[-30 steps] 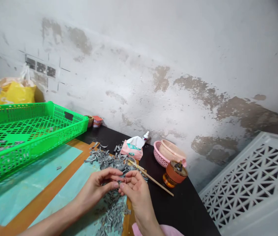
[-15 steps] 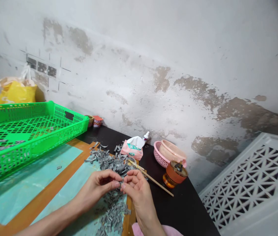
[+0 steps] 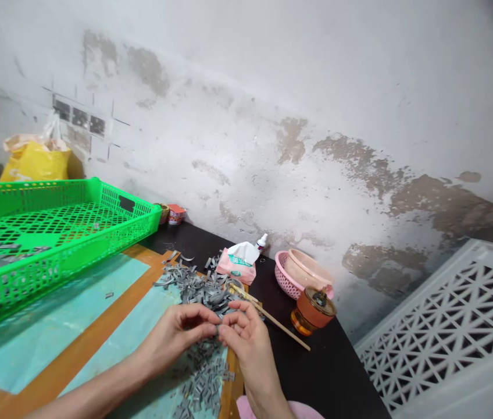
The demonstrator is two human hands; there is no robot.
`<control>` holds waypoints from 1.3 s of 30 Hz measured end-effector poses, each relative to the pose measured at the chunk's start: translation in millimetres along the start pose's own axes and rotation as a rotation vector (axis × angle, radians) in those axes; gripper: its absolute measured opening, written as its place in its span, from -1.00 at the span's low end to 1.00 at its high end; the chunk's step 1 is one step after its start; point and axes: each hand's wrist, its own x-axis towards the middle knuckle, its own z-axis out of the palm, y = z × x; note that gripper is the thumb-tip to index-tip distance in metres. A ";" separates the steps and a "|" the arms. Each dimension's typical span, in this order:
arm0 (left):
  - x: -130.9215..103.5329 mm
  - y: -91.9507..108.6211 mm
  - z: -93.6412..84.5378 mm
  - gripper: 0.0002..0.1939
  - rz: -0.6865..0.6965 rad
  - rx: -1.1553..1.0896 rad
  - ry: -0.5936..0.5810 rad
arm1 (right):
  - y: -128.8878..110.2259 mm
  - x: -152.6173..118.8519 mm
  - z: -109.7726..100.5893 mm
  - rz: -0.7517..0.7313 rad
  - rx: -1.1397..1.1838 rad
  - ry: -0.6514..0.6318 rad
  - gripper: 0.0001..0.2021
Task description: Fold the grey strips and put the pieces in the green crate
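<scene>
My left hand (image 3: pixel 180 337) and my right hand (image 3: pixel 250 346) meet fingertip to fingertip over the table mat. Between the pinched thumbs and forefingers is a small grey piece (image 3: pixel 217 324), mostly covered by the fingers. Just beyond the hands lies a heap of loose grey strips (image 3: pixel 192 286). Small folded-looking grey pieces (image 3: pixel 205 381) are scattered below and between my wrists. To the right of the heap, a thin wooden stick-handled brush (image 3: pixel 283 329) rests slantwise, its tip near a small round dish partly hidden by the strips.
A green plastic crate (image 3: pixel 128 233) holding grey pieces stands on the left. Behind the heap sit a pink tissue pack (image 3: pixel 240 262) and a small white bottle (image 3: pixel 262 241). Pink baskets (image 3: pixel 288 279) and an amber jar (image 3: pixel 311 311) stand right. A white lattice crate (image 3: pixel 451 331) flanks the table.
The whole view has shifted slightly, with the scene sitting a little further right. Both hands keep their pinch on the small grey piece, with only slight finger movement.
</scene>
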 end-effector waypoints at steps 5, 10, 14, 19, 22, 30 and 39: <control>0.9 -4.5 -3.2 -0.92 0.098 0.064 -0.016 | -2.1 -0.6 -0.8 0.033 0.100 -0.039 -0.60; 0.7 -11.1 -3.6 -0.90 0.138 -0.026 -0.035 | -0.5 -3.6 1.9 0.046 0.176 -0.074 -0.61; -1.2 -12.4 -1.4 -0.87 0.119 -0.087 -0.045 | 2.0 -5.7 6.4 0.022 0.210 -0.085 -0.68; -1.9 -7.8 -0.2 -0.84 0.133 -0.070 -0.034 | 4.9 -6.8 7.8 -0.006 0.213 -0.092 -0.70; -1.2 -4.6 -1.0 -0.83 0.149 -0.022 -0.043 | 3.2 -7.0 5.2 0.016 0.221 -0.127 -0.66; -3.8 -6.1 -2.2 -0.80 0.157 -0.027 -0.068 | 4.6 -7.2 -2.0 -0.004 0.220 -0.214 -0.66; -2.2 -2.3 -0.3 -0.84 0.215 0.112 -0.003 | 5.3 -2.0 -5.8 -0.124 0.170 -0.220 -0.71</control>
